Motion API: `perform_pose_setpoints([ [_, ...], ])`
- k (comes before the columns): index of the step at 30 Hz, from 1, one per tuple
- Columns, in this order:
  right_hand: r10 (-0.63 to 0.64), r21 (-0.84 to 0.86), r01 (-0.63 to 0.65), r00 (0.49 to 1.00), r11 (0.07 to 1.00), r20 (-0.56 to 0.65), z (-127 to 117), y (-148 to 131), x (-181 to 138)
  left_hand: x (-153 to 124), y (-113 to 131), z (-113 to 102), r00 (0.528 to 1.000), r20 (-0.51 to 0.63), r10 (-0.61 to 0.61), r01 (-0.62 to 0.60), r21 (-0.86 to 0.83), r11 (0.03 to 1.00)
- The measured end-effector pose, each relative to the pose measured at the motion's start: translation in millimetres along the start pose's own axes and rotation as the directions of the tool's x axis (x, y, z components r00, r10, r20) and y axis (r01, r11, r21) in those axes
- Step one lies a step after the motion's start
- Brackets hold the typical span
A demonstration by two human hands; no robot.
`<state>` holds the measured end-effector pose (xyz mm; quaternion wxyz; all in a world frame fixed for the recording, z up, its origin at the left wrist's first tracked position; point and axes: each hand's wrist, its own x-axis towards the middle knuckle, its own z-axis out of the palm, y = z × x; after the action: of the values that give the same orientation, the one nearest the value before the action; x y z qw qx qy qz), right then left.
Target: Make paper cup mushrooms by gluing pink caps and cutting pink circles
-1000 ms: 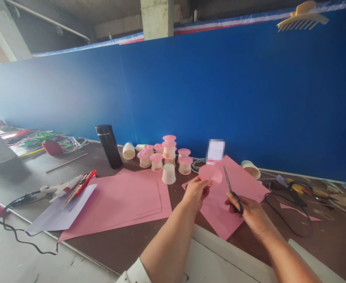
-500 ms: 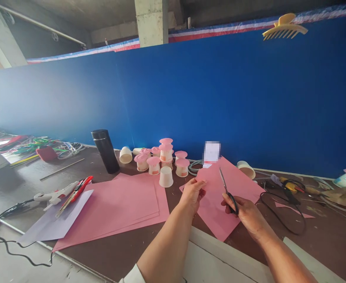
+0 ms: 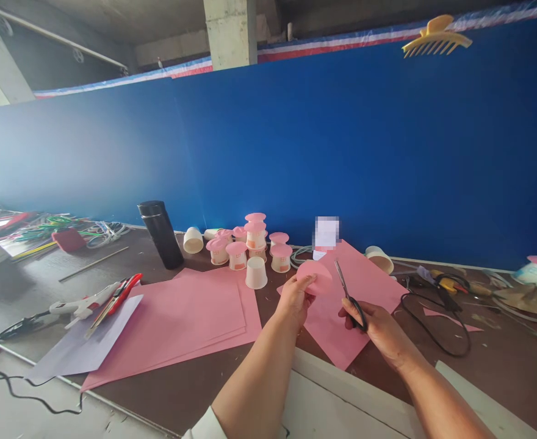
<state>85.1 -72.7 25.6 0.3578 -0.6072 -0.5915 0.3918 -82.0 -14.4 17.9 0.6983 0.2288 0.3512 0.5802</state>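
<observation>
My left hand (image 3: 295, 297) pinches a round pink paper disc (image 3: 317, 277) by its lower left edge and holds it upright above a pink sheet (image 3: 362, 281). My right hand (image 3: 378, 329) grips the black handles of a pair of scissors (image 3: 347, 295); the blades point up and away, just right of the disc and not touching it. Behind my hands stands a cluster of small paper cups topped with pink discs (image 3: 250, 241), with a plain white cup (image 3: 255, 272) upside down in front of it.
A stack of pink sheets (image 3: 190, 314) and a lilac sheet (image 3: 83, 338) lie to the left, with a glue gun (image 3: 85, 302) and its black cord. A black flask (image 3: 159, 234) stands behind them. A black cable (image 3: 436, 323) and tools lie to the right. A blue wall (image 3: 342, 140) backs the table.
The disc lay low against the pink sheet half a second ago; my left hand has raised it upright again. The scissors stay in my right hand, beside the disc.
</observation>
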Motion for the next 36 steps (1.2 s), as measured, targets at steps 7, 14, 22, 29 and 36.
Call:
perform_pose_setpoints([
  [7, -0.020, 0.007, 0.019, 0.993, 1.000, 0.118, 1.8, -5.4, -4.6, 1.6, 1.2, 0.6, 0.999, 0.025, 0.037, -0.035, -0.063, 0.997],
  [14, -0.013, 0.038, 0.007, 0.986, 0.999, 0.168, 3.3, -5.4, -5.0, 8.1, -0.7, -1.6, 0.997, -0.039, 0.066, -0.069, -0.082, 0.994],
  [22, -0.011, 0.029, 0.007, 0.991, 1.000, 0.135, 4.2, -6.5, -4.5, 5.9, 0.1, -1.0, 0.996, -0.054, 0.076, -0.080, -0.082, 0.993],
  [29, -0.014, -0.025, 0.017, 0.993, 1.000, 0.117, 3.5, -5.8, -4.1, 5.5, 0.6, -0.1, 0.994, -0.078, 0.076, -0.080, -0.054, 0.995],
  [36, -0.012, -0.050, 0.018, 0.993, 0.999, 0.120, 3.9, -3.8, -2.4, 4.0, 0.6, 0.4, 0.996, -0.059, 0.070, -0.073, -0.057, 0.996],
])
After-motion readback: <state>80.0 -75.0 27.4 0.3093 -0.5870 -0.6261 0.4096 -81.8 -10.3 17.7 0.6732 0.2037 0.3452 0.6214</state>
